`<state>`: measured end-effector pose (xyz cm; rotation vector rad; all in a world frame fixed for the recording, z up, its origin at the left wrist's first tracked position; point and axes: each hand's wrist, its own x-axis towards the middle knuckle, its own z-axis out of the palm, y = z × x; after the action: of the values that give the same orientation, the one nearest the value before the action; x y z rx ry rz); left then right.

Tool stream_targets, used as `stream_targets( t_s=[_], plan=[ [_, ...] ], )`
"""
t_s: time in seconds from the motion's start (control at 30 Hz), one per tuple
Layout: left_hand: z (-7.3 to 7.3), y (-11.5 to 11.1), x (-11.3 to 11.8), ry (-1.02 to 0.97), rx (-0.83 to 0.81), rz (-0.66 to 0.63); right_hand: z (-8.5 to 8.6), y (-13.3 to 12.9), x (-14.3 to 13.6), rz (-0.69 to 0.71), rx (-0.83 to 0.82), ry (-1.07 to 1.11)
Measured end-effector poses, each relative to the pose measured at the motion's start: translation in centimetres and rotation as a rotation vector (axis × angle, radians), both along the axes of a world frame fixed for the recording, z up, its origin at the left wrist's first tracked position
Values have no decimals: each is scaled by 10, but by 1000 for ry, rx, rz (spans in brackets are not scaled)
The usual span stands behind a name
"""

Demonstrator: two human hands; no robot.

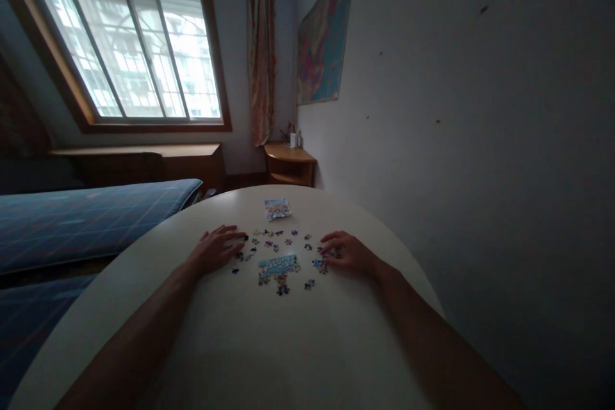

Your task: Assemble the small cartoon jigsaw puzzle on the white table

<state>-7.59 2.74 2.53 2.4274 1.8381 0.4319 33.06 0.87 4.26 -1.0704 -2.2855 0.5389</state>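
A partly joined jigsaw puzzle (278, 267) lies in the middle of the round table, its blue top strip carrying white lettering. Loose puzzle pieces (269, 243) are scattered in an arc above and beside it. My left hand (218, 250) rests at the left end of the arc, fingers stretched out and apart, fingertips by a dark piece. On the other side, my right hand (348, 253) lies with fingers extended and slightly bent over several pieces, partly hiding them. A small joined cluster (310, 284) sits right of the puzzle. Beyond the pieces lies a printed picture packet (277, 209).
The white round table (230, 333) stands close to the wall (456, 173) on the right. A bed with a blue checked mattress (96, 218) is at the left. Farther back are a corner shelf (291, 154), a curtain (262, 64) and a window (129, 45).
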Motion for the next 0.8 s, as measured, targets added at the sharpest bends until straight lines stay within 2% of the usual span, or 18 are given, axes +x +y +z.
stream_targets(
  t_s=[0.13,0.37,0.8],
  plan=[
    [-2,1,-1,-13,-5,12,5,-10,-6,52,-39,-26],
    [-4,2,-1,0,35,-8,12,-25,-26,223,29,-87],
    [-5,3,-1,4,25,2,13,-36,-39,244,1,-146]
  ],
)
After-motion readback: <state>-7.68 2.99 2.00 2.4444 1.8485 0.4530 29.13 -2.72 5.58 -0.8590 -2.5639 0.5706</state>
